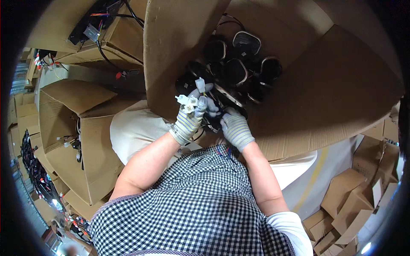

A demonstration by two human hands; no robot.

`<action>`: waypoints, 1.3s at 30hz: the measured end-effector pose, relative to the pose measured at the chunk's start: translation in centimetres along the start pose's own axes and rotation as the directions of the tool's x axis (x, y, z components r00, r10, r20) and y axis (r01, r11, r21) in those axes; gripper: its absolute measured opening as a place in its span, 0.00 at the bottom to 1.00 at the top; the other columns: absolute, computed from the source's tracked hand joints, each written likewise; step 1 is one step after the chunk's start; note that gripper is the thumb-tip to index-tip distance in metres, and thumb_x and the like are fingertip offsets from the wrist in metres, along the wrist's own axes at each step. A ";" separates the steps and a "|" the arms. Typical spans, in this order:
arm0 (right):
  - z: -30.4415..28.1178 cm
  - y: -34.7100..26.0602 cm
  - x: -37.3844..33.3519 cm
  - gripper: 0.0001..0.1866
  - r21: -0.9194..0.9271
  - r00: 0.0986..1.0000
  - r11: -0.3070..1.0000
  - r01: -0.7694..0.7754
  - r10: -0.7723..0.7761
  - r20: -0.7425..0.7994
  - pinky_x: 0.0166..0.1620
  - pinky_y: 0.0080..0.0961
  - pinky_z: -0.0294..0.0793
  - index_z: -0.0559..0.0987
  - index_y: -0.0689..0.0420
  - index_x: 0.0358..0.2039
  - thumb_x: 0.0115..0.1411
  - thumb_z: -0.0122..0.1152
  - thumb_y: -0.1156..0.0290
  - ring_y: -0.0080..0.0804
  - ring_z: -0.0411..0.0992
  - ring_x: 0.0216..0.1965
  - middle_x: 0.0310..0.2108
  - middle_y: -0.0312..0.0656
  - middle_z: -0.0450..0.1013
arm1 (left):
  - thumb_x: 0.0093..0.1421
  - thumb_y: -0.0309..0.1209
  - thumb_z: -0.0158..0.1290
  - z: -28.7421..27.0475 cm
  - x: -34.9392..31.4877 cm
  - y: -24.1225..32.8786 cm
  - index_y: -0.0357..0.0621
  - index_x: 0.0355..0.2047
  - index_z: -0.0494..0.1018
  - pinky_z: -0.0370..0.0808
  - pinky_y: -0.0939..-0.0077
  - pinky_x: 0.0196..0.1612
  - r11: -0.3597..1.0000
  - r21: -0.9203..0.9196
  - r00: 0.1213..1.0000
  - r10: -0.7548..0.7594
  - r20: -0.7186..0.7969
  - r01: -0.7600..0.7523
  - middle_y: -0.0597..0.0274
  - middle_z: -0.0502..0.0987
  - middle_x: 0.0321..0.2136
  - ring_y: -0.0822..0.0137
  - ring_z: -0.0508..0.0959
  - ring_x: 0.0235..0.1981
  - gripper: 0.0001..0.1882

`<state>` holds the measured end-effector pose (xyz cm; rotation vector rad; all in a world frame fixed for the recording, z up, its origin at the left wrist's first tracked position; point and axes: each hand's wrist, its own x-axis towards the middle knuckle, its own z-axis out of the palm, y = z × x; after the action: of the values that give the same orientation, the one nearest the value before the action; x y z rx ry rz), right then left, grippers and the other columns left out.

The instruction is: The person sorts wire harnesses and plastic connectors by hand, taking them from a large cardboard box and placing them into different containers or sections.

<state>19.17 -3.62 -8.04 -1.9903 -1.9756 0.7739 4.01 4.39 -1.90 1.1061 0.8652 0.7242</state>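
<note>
My left hand (186, 124), in a striped work glove, is closed on several white plastic wire connectors (186, 101). One more white connector (200, 84) sticks up by its fingertips. Just to the right, my gloved right hand (237, 129) is closed on a black part with dark wires, mostly hidden by the fingers. Both hands are at the near side of a large cardboard box (324, 102). Inside it lie several black rounded parts with silvery rims (247, 42). One such rimmed part (229, 94) lies right beyond my hands.
An open cardboard box (102, 149) at the left holds wires with white plugs (67, 144). Far left, a black part with a cable and grey connector (91, 32) rests on another box. Cut cardboard pieces (350, 192) pile up at the lower right, beside a yellow floor line (314, 175).
</note>
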 end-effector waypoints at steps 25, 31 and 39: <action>-7.9 0.8 -3.8 0.15 0.558 0.938 0.818 -0.137 -0.074 0.340 0.31 0.26 0.69 0.79 0.57 0.26 0.59 0.53 0.59 0.29 0.69 0.23 0.19 0.39 0.71 | 0.54 0.37 0.57 -1.1 -0.4 -0.1 0.40 0.33 0.78 0.70 0.69 0.27 0.653 0.742 0.770 -0.393 0.502 -0.150 0.55 0.76 0.21 0.60 0.74 0.21 0.13; -6.1 2.2 -3.7 0.09 0.577 0.912 0.814 -0.068 -0.184 0.367 0.33 0.31 0.70 0.78 0.53 0.31 0.58 0.53 0.64 0.38 0.72 0.26 0.22 0.42 0.73 | 0.53 0.41 0.57 -1.2 -0.6 -0.4 0.40 0.34 0.77 0.72 0.68 0.30 0.623 0.767 0.737 -0.445 0.509 -0.154 0.52 0.77 0.23 0.58 0.77 0.24 0.16; -6.6 4.6 8.1 0.16 0.394 0.895 0.840 -0.373 0.437 -0.085 0.44 0.39 0.70 0.78 0.55 0.38 0.64 0.43 0.60 0.48 0.71 0.41 0.37 0.51 0.73 | 0.51 0.36 0.60 -0.1 -1.1 2.8 0.43 0.33 0.75 0.70 0.72 0.28 0.764 0.645 0.631 -0.493 0.599 -0.017 0.59 0.77 0.23 0.66 0.76 0.24 0.12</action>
<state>26.09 5.37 -6.55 -2.1710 -1.2070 0.9430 3.18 4.32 0.98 1.6386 0.4911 -0.3351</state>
